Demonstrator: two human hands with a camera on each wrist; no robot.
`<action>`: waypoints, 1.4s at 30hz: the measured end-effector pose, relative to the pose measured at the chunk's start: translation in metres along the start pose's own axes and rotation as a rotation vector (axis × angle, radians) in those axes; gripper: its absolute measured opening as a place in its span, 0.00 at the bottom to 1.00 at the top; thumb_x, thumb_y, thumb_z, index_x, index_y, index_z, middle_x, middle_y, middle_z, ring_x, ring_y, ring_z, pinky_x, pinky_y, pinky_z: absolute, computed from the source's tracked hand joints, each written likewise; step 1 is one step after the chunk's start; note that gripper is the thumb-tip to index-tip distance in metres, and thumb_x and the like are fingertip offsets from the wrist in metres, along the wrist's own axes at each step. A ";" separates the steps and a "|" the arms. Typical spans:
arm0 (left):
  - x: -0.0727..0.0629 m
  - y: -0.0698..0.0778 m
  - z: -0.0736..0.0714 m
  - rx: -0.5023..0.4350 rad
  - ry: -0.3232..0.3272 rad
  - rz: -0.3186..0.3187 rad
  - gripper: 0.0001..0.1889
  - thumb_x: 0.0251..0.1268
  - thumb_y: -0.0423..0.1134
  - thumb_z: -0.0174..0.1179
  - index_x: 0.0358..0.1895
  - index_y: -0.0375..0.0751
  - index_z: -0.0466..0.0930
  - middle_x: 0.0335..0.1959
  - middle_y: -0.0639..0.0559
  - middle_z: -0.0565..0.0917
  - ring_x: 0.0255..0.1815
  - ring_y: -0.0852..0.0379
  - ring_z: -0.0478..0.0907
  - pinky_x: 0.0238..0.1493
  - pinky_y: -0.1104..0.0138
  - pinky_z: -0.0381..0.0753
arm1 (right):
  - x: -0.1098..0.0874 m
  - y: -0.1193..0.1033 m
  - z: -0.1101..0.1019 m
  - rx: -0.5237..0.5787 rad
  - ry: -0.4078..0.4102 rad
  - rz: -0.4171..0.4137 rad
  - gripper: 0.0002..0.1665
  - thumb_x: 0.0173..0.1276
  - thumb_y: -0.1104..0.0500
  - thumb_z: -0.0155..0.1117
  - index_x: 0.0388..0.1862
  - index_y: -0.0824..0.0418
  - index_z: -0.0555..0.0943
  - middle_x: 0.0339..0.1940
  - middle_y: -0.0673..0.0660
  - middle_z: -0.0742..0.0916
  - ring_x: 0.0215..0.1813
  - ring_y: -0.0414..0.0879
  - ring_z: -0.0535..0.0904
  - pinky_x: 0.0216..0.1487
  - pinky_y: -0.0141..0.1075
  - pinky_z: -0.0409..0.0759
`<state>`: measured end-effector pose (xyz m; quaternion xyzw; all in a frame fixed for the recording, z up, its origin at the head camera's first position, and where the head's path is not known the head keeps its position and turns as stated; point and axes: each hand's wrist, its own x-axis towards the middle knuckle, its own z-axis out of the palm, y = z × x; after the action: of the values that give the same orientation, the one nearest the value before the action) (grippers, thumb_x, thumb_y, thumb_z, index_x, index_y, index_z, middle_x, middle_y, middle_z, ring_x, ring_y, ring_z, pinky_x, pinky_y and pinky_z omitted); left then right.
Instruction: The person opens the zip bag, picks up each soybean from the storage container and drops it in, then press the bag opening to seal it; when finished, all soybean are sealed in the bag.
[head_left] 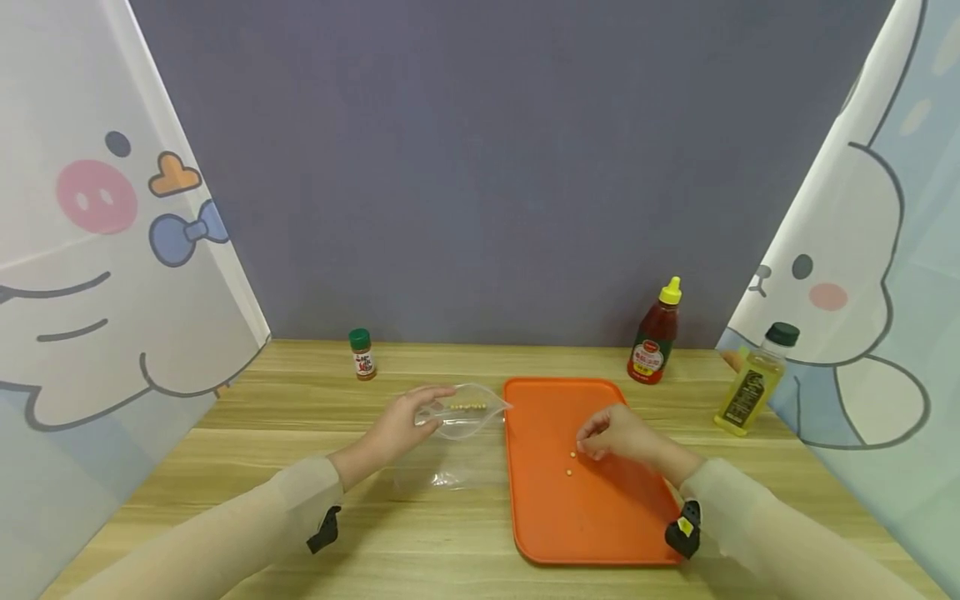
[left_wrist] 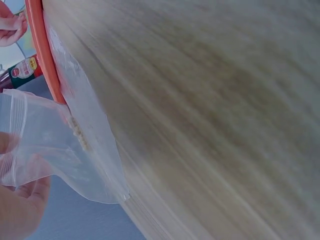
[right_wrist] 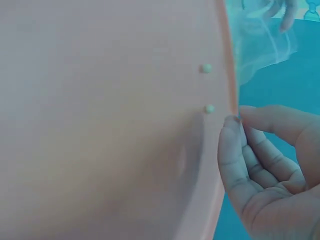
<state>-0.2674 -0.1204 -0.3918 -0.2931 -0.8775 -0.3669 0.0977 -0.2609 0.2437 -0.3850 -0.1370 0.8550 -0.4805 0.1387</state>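
A clear zip-lock bag (head_left: 468,429) lies to the left of an orange tray (head_left: 607,533), its mouth spread wide. A row of small, pale round beans (head_left: 468,407) shows inside it. My left hand (head_left: 405,422) grips the bag at its zip edge, as the left wrist view also shows at the bag (left_wrist: 50,145). Over the tray, my right hand (head_left: 618,433) has its thumb and index fingertips together; whether a bean is between them is hidden. Two loose beans rest on the tray close by, one bean (right_wrist: 209,108) nearer those fingertips and another bean (right_wrist: 206,68) farther off.
A small green-capped seasoning jar (head_left: 362,354) stands at the back left. Behind the tray is a red sauce bottle (head_left: 652,342) with a yellow cap. An oil bottle (head_left: 753,383) with a dark green cap stands at the right. A grey panel (head_left: 480,183) borders the wooden table's back.
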 end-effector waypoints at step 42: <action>0.003 0.007 0.001 -0.002 -0.002 0.014 0.27 0.59 0.25 0.64 0.64 0.39 0.74 0.62 0.41 0.77 0.51 0.46 0.81 0.50 0.59 0.84 | 0.080 -0.106 0.077 0.011 0.194 -0.043 0.07 0.58 0.65 0.71 0.36 0.65 0.87 0.26 0.55 0.87 0.27 0.44 0.82 0.39 0.45 0.87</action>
<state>-0.2660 -0.1146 -0.3875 -0.2999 -0.8751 -0.3666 0.0990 -0.2959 0.1009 -0.3409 -0.1076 0.8587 -0.4990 0.0459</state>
